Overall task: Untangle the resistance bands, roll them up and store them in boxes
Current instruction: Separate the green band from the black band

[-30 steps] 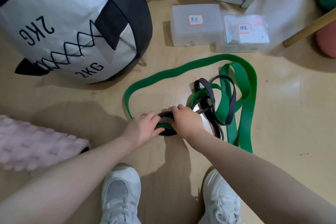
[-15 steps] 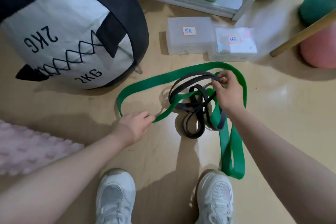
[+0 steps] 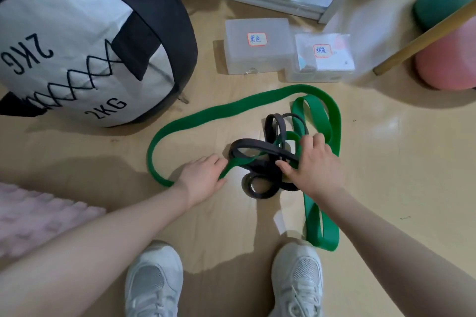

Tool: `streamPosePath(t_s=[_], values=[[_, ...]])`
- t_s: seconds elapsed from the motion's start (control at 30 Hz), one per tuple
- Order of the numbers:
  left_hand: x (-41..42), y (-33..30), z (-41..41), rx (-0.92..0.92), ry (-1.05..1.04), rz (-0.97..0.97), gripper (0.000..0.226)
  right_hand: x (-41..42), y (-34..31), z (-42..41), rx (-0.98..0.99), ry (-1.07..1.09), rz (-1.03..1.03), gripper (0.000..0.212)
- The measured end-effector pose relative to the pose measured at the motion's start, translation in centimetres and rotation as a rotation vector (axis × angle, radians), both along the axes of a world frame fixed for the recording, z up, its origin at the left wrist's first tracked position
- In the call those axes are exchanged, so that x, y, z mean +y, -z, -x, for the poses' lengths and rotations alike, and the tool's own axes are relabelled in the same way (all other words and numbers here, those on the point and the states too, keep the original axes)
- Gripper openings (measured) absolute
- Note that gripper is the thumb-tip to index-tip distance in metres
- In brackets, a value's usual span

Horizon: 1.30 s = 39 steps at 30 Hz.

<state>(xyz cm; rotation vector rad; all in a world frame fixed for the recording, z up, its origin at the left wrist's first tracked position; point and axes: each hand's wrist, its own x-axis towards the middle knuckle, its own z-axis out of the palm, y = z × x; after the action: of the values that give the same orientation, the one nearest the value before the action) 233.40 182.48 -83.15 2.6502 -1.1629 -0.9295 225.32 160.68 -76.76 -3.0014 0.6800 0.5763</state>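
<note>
Half a second ago our right hand (image 3: 318, 165) held the black band (image 3: 260, 154) lifted; now it is down at frame centre on the knot, so the green band (image 3: 206, 113) remains threaded through and untangling goes on. Right fingers curl over the black loops. Our left hand (image 3: 203, 177) pinches green just left. Both boxes (image 3: 257, 59) wait above, closed.

Both arms reach down (bare forearms), left hand (image 3: 203, 177) and right hand (image 3: 315, 162) with fingers curled.
</note>
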Motion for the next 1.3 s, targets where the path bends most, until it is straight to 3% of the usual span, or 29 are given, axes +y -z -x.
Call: streamPosePath(t_s=[0.07, 0.2, 0.37, 0.53, 0.67, 0.77, 0.87, 0.97, 1.07, 1.17, 1.3], values=[[-1.5, 0.2, 0.1, -0.005, -0.019, 0.019, 0.039, 1.2, -0.4, -1.9, -0.148, -0.167, -0.044, 0.047], [-3.6, 0.7, 0.0, -0.051, -0.114, 0.010, 0.029, 4.2, 2.1, -4.9, -0.027, -0.402, -0.227, 0.031], [-3.5, 1.2, 0.2, -0.067, -0.192, -0.010, 0.025, 6.5, 4.7, -5.8, 0.083, -0.260, -0.243, 0.044], [-1.5, 0.8, 0.4, -0.130, -0.029, 0.216, 0.024, 5.1, 5.6, -6.6, 0.112, -0.396, -0.120, 0.060], [-1.1, -0.1, 0.6, -0.046, 0.002, 0.279, 0.011, 4.7, 4.9, -8.5, 0.146, -0.399, -0.001, 0.038], [-0.8, -1.0, 0.5, -0.045, 0.055, 0.096, 0.022, 3.4, 4.0, -8.8, 0.086, -0.419, 0.109, 0.029], [0.4, -1.5, 0.5, 0.005, 0.066, 0.032, 0.022, 2.1, 2.8, -8.0, -0.061, -0.185, -0.034, 0.017], [1.1, -1.9, 0.0, 0.083, -0.106, 0.040, 0.012, 0.2, 1.1, -7.0, -0.310, 0.258, -0.300, 0.009], [1.1, -2.2, -1.0, 0.074, -0.411, 0.117, 0.004, -2.3, -1.4, -6.2, -0.591, 0.473, -0.488, 0.011], [0.9, -2.2, -2.8, 0.112, -0.716, 0.198, 0.005, -3.8, -3.6, -4.7, -0.726, 0.475, -0.696, 0.011], [-0.2, -2.9, -5.2, 0.147, -0.895, 0.257, 0.013, -1.9, -5.2, -1.0, -0.648, 0.228, -0.843, 0.029]])
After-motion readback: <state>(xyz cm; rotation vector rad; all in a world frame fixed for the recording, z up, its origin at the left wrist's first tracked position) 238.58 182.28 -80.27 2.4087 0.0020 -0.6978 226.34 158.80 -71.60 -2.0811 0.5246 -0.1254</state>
